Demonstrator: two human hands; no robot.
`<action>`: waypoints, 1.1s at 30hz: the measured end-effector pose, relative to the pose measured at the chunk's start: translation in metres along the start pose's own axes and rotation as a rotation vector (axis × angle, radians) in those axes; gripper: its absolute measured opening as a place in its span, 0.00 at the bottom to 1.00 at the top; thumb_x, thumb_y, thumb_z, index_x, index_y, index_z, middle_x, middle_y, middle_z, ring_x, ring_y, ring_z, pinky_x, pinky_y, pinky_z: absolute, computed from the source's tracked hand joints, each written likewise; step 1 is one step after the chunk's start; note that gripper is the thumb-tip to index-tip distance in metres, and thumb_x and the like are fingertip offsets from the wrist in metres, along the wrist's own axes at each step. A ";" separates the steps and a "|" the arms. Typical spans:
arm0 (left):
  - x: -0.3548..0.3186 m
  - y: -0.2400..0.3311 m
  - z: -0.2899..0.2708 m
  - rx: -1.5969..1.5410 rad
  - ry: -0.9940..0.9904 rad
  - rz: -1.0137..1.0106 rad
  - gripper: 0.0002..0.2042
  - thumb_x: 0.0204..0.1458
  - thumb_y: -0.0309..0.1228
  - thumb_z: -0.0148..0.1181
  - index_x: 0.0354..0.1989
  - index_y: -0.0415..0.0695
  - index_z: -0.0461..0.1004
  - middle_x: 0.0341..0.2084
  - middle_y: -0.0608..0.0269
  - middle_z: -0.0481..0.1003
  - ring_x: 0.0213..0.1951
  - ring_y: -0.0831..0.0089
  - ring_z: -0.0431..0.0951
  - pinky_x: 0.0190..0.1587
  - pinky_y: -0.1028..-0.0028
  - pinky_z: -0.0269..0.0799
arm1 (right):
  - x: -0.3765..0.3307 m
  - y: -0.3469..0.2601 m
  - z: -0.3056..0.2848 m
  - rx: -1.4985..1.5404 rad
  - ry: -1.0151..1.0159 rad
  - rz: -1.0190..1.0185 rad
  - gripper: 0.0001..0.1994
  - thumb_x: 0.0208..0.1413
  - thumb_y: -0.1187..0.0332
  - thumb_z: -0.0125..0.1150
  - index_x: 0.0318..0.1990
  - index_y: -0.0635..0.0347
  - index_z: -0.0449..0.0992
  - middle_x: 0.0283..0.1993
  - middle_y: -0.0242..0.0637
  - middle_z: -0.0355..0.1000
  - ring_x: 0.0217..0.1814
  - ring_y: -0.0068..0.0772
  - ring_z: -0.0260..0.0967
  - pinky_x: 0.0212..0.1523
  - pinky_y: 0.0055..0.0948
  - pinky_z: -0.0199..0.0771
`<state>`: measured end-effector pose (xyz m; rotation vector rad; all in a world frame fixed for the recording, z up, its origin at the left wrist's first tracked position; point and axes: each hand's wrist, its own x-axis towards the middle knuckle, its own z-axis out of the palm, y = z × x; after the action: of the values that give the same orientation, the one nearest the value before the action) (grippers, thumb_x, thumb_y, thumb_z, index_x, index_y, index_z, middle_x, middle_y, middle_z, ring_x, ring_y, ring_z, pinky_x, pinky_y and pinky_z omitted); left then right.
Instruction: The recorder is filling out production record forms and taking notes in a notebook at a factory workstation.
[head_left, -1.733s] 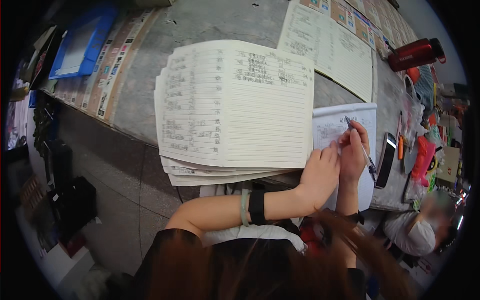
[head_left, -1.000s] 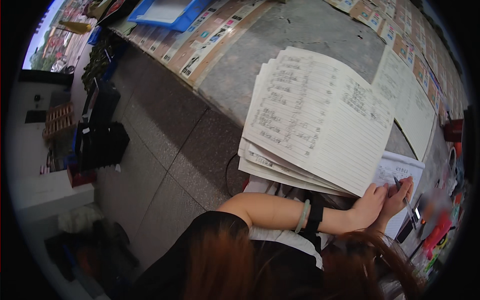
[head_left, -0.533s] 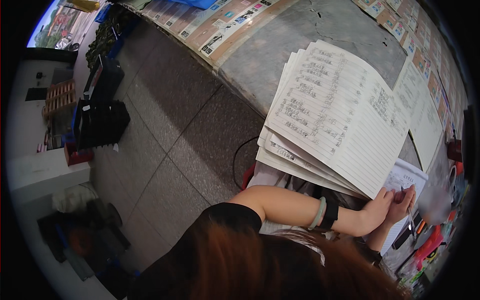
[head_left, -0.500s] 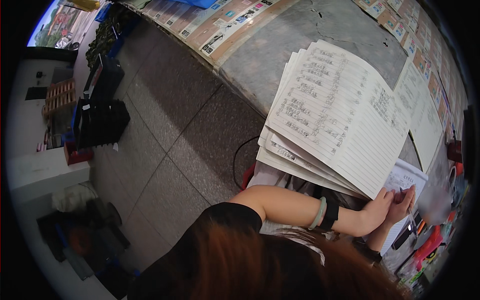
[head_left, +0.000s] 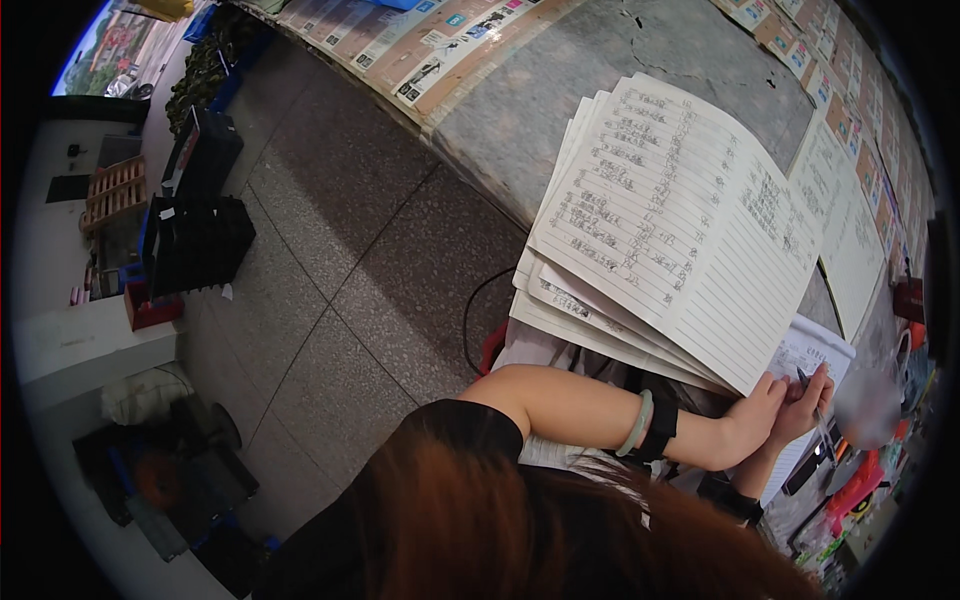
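Pen [head_left: 812,398] is held in the right hand [head_left: 808,400], whose grip is closed around it in a writing hold, tip down on a small printed sheet [head_left: 815,352] at the near edge of the worktop [head_left: 600,90]. That sheet is steadied by the left hand [head_left: 755,415], laid flat beside it with fingers loose and nothing grasped. An open lined notebook [head_left: 670,220], its pages fanned, lies just beside them, presumably kept within sight for copying.

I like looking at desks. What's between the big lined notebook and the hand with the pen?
In the head view, the left hand lies between the lined notebook and the right hand holding the pen, over a white paper.
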<state>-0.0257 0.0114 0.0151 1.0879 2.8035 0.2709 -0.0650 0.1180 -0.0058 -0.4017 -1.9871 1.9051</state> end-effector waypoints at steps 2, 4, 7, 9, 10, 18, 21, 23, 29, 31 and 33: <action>-0.002 -0.001 -0.001 0.010 0.016 0.013 0.19 0.42 0.36 0.48 0.43 0.41 0.69 0.46 0.60 0.63 0.45 0.69 0.57 0.42 0.73 0.49 | 0.001 0.001 0.001 -0.008 0.010 -0.005 0.13 0.53 0.68 0.49 0.18 0.52 0.58 0.12 0.20 0.49 0.12 0.08 0.42 0.13 0.12 0.40; -0.002 -0.001 -0.002 0.013 0.013 0.010 0.19 0.42 0.36 0.49 0.43 0.41 0.69 0.46 0.60 0.63 0.45 0.69 0.57 0.42 0.73 0.49 | 0.001 0.002 0.001 -0.017 0.020 -0.011 0.13 0.52 0.68 0.50 0.17 0.52 0.58 0.11 0.19 0.48 0.12 0.08 0.41 0.12 0.12 0.39; 0.000 0.001 0.002 0.010 0.007 0.005 0.19 0.42 0.36 0.49 0.43 0.41 0.69 0.47 0.60 0.63 0.45 0.69 0.57 0.42 0.73 0.49 | 0.001 0.002 0.001 -0.022 0.021 -0.026 0.13 0.53 0.68 0.49 0.17 0.52 0.58 0.11 0.19 0.48 0.11 0.08 0.41 0.12 0.12 0.39; 0.003 0.003 0.005 0.001 0.002 0.007 0.19 0.42 0.36 0.49 0.43 0.41 0.69 0.46 0.61 0.63 0.44 0.69 0.57 0.42 0.73 0.49 | -0.001 -0.001 0.004 -0.014 -0.001 -0.017 0.14 0.53 0.69 0.49 0.17 0.52 0.58 0.11 0.19 0.48 0.11 0.08 0.40 0.12 0.12 0.38; 0.004 0.004 0.005 -0.006 0.000 -0.011 0.19 0.42 0.36 0.49 0.43 0.41 0.69 0.46 0.61 0.64 0.43 0.69 0.57 0.42 0.73 0.49 | -0.001 -0.001 0.004 -0.018 0.005 -0.022 0.14 0.53 0.69 0.49 0.17 0.52 0.58 0.11 0.19 0.48 0.11 0.08 0.40 0.12 0.12 0.38; 0.004 0.007 0.010 -0.019 0.095 -0.094 0.18 0.42 0.36 0.49 0.42 0.42 0.70 0.43 0.64 0.65 0.41 0.70 0.57 0.40 0.73 0.50 | -0.002 -0.002 0.004 -0.104 0.015 -0.029 0.14 0.53 0.69 0.48 0.16 0.53 0.58 0.12 0.20 0.51 0.13 0.08 0.41 0.13 0.13 0.39; 0.004 0.005 0.011 -0.015 0.074 -0.080 0.18 0.42 0.36 0.49 0.42 0.43 0.70 0.44 0.64 0.64 0.42 0.70 0.57 0.40 0.73 0.49 | 0.000 0.001 0.001 -0.101 -0.009 -0.041 0.14 0.53 0.68 0.48 0.16 0.53 0.58 0.12 0.19 0.51 0.13 0.08 0.41 0.12 0.13 0.38; 0.004 0.006 0.011 -0.026 0.102 -0.080 0.18 0.42 0.36 0.48 0.43 0.43 0.70 0.46 0.64 0.63 0.42 0.70 0.56 0.40 0.74 0.49 | -0.001 0.000 0.001 -0.098 -0.002 -0.064 0.14 0.53 0.68 0.48 0.16 0.53 0.58 0.12 0.19 0.51 0.13 0.08 0.41 0.13 0.13 0.38; 0.005 0.006 0.013 -0.067 0.097 -0.081 0.19 0.43 0.35 0.48 0.45 0.43 0.68 0.51 0.63 0.57 0.41 0.71 0.56 0.40 0.74 0.49 | -0.003 -0.004 0.006 -0.169 0.048 -0.133 0.13 0.54 0.67 0.47 0.17 0.54 0.60 0.15 0.19 0.51 0.17 0.09 0.42 0.17 0.13 0.40; 0.004 0.005 0.012 -0.061 0.103 -0.068 0.19 0.43 0.35 0.47 0.45 0.43 0.68 0.51 0.63 0.57 0.40 0.72 0.56 0.40 0.74 0.49 | -0.004 -0.006 0.007 -0.185 0.072 -0.151 0.13 0.54 0.67 0.47 0.18 0.54 0.60 0.15 0.19 0.51 0.18 0.10 0.42 0.18 0.14 0.41; 0.001 0.002 0.007 -0.057 0.110 -0.048 0.20 0.43 0.35 0.47 0.46 0.42 0.67 0.51 0.63 0.56 0.40 0.72 0.56 0.40 0.74 0.49 | -0.003 -0.006 0.004 -0.213 0.117 -0.142 0.12 0.54 0.66 0.46 0.19 0.54 0.61 0.17 0.19 0.50 0.19 0.10 0.42 0.18 0.14 0.41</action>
<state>-0.0241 0.0145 0.0082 1.0217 2.8937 0.4146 -0.0634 0.1130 -0.0005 -0.4069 -2.0872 1.5557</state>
